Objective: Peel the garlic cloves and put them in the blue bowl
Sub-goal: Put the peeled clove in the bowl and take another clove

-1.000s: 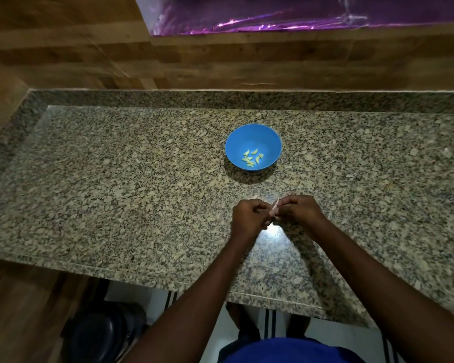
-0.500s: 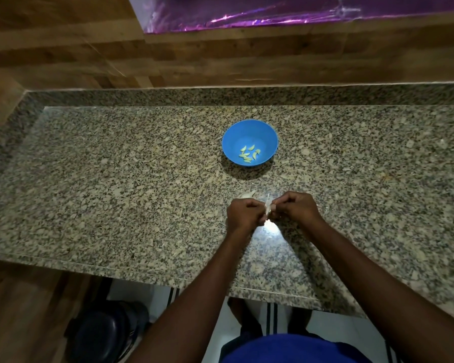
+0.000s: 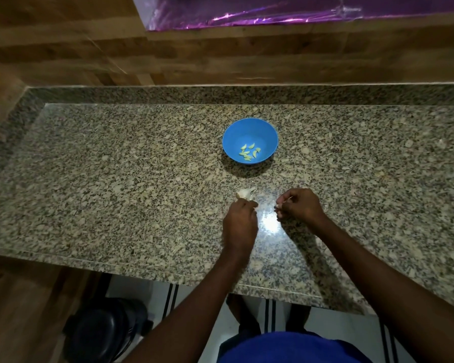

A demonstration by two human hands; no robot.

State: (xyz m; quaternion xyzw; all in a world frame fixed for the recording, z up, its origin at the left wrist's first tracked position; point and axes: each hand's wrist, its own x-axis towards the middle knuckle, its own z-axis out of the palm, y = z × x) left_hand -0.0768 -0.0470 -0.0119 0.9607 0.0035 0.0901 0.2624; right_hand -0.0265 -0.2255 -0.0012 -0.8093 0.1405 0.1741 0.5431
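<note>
A blue bowl [image 3: 249, 132] stands on the granite counter [image 3: 116, 179] and holds several peeled, pale green garlic cloves [image 3: 249, 153]. A piece of garlic bulb with papery skin [image 3: 245, 193] lies on the counter just in front of my left hand [image 3: 240, 224], whose curled fingertips are at its near edge; whether they grip it is hidden. My right hand [image 3: 298, 205] is to the right, apart from the left, and pinches a small garlic clove [image 3: 278, 206] at its fingertips.
A wooden wall rises behind the counter, with a shiny purple sheet [image 3: 273, 11] at the top. Below the counter's front edge are a dark round bin [image 3: 102, 331] on the left and a tiled floor.
My hands were joined over the garlic; now they have parted. The right hand has drawn to the right with a small clove, and the bulb piece shows ahead of the left hand.
</note>
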